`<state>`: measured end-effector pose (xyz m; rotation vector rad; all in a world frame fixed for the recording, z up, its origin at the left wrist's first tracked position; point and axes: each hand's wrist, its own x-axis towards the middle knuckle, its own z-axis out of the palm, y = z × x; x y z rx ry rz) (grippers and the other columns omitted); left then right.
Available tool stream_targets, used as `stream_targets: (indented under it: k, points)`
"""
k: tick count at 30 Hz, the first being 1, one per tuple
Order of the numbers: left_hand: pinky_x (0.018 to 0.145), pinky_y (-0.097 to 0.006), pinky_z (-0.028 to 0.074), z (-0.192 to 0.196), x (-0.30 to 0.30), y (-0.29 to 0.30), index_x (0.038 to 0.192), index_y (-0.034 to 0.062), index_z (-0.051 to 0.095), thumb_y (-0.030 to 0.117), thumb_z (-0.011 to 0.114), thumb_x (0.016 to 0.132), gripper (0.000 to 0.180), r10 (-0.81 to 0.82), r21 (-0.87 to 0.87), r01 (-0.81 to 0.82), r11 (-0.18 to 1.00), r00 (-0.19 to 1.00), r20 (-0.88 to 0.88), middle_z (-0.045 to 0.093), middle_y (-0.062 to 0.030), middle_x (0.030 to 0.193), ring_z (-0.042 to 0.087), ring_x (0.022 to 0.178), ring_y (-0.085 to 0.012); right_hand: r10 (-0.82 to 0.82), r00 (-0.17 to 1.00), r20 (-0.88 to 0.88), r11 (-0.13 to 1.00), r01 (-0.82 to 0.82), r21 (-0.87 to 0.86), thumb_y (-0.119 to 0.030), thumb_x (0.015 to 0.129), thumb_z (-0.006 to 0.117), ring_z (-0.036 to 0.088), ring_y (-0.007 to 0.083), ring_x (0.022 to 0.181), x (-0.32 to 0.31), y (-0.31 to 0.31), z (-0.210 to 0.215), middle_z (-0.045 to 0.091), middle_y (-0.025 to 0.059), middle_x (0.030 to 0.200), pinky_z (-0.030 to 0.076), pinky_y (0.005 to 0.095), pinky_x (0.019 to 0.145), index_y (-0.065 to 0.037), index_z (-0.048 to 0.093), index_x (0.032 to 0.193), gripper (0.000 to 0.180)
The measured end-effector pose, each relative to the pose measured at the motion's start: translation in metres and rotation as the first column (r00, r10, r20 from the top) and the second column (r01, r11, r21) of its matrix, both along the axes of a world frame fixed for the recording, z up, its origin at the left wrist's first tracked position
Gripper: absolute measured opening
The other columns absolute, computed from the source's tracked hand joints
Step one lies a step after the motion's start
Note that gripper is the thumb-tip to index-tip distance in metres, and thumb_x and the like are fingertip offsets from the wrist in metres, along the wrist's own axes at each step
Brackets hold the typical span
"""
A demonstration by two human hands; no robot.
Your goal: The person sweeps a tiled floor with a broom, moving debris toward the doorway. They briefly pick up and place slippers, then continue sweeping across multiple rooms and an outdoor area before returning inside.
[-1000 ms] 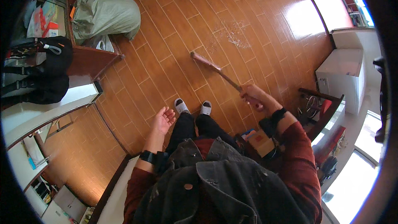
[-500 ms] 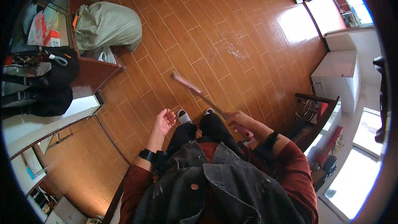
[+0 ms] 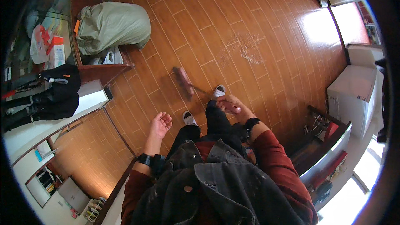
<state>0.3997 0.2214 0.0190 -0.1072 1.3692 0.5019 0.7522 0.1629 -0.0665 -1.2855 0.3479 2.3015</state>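
The right hand (image 3: 230,105) grips the handle of a broom (image 3: 184,81) whose reddish head rests on the wooden floor (image 3: 258,12) just ahead of two white shoes (image 3: 218,91). The left hand (image 3: 160,124) hangs open and empty, near a stuffed grey-green sack (image 3: 112,26).

Glossy wood-look plank floor (image 3: 258,21) shines under window glare, dulled by a pale, rough-looking smear (image 3: 246,48) at its middle. At far left, a matt green woven sack (image 3: 112,25) slumps beside black cloth bags (image 3: 54,93). Near, a worn dark denim jacket (image 3: 216,187) over red cloth sleeves.
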Motion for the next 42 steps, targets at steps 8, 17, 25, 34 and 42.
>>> stream_targets:
  k: [8,17,25,34,42]
  points:
    - [0.068,-0.035,0.048,0.012,0.114,0.049,0.086,0.0108,0.060,0.025,0.055,0.084,0.016,-0.050,0.031,0.047,0.998,0.994,0.095,0.063,-0.0047,0.081,0.060,0.077,-0.0185,-0.266,0.950,0.165,0.964,0.266,0.019,-0.013,0.084,0.049,0.048,0.0066,0.050,0.191,0.023,0.053,0.049,0.0020,0.065,0.039,0.0171,0.038,-0.005,0.046,0.083,0.009]
    - [0.071,-0.038,0.047,0.018,0.132,0.110,0.087,0.0111,0.058,0.026,0.054,0.084,0.015,-0.071,0.043,0.067,0.997,0.991,0.116,0.062,-0.0055,0.083,0.060,0.079,-0.0207,-0.074,0.934,0.349,0.996,0.050,0.077,-0.019,0.081,0.051,0.046,0.0058,0.049,0.235,0.038,0.095,0.051,0.0001,0.066,0.034,0.0178,0.038,-0.009,0.048,0.078,0.011]
    - [0.069,-0.038,0.048,-0.016,0.120,0.186,0.084,0.0135,0.059,0.028,0.056,0.081,0.015,-0.161,-0.047,0.174,0.984,0.966,0.200,0.064,-0.0040,0.079,0.061,0.076,-0.0200,-0.118,0.916,0.383,0.993,0.115,0.031,-0.017,0.078,0.050,0.046,0.0109,0.050,0.135,0.048,0.122,0.051,0.0031,0.067,0.036,0.0228,0.041,-0.009,0.046,0.088,0.013]
    - [0.054,-0.034,0.043,-0.006,0.123,0.330,0.074,0.0144,0.053,0.021,0.062,0.078,0.011,-0.480,0.104,0.478,0.872,0.877,0.002,0.038,0.0042,0.049,0.031,0.036,-0.0084,-0.156,0.915,0.371,0.986,0.120,0.118,-0.010,0.078,0.049,0.046,0.0123,0.050,0.026,0.116,0.153,0.051,0.0052,0.068,0.039,0.0249,0.043,-0.007,0.045,0.104,0.027]
    - [0.042,-0.029,0.034,-0.026,0.164,0.357,0.075,0.0107,0.058,0.024,0.061,0.078,0.014,-0.579,0.045,0.580,0.813,0.815,-0.036,0.032,0.0037,0.044,0.026,0.034,-0.0099,-0.324,0.939,0.120,0.945,0.315,0.083,-0.006,0.081,0.048,0.046,0.0129,0.049,-0.018,0.203,0.110,0.050,0.0041,0.069,0.039,0.0248,0.042,-0.009,0.038,0.124,0.044]
